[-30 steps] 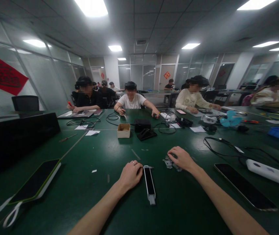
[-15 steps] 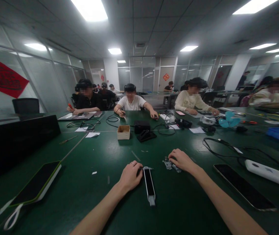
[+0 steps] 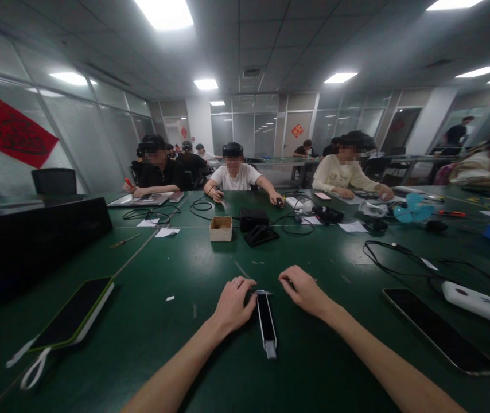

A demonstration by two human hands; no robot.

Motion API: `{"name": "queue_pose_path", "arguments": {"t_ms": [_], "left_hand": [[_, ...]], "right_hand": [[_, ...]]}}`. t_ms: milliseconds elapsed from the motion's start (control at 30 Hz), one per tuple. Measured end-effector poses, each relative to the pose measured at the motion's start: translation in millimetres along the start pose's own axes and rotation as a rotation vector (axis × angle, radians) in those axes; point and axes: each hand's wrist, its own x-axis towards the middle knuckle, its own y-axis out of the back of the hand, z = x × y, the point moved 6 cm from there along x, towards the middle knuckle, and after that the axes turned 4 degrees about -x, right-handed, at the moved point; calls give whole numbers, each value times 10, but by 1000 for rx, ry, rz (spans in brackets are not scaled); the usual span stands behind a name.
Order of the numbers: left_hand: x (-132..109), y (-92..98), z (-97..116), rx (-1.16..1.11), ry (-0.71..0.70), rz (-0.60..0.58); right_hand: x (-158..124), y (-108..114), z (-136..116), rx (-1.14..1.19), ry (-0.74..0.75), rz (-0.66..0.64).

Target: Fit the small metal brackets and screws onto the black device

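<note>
My left hand rests at the left of a slim device with a black face and pale frame, which lies lengthwise on the green table. Its thumb and forefinger are apart, close to the device's upper end; whether they touch it is unclear. A thin crosspiece lies across that end. To the right, my right hand hovers low over the table with its fingers curled and the tips drawn together. Anything between those fingertips is hidden. The small grey metal parts seen earlier are covered by this hand.
A small open box and a black block stand ahead. A phone and white power strip lie right; a green-edged tablet lies left. Co-workers sit across the table, near cables and a blue fan.
My right hand has moved left from the metal parts toward the device, hiding the parts. My left hand's forefinger has lifted and stretched forward. The view has shifted slightly.
</note>
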Motion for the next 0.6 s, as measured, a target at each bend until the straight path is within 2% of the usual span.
{"name": "queue_pose_path", "arguments": {"t_ms": [133, 267, 400, 600], "left_hand": [[-21, 11, 104, -58, -146, 25], [-53, -15, 179, -105, -274, 45], [-57, -28, 153, -122, -266, 83], [-54, -39, 115, -125, -236, 74]], "right_hand": [[-26, -148, -356, 122, 113, 73], [-72, -180, -497, 190, 185, 148], [-88, -159, -512, 210, 207, 162], [-82, -205, -483, 244, 160, 103]]}}
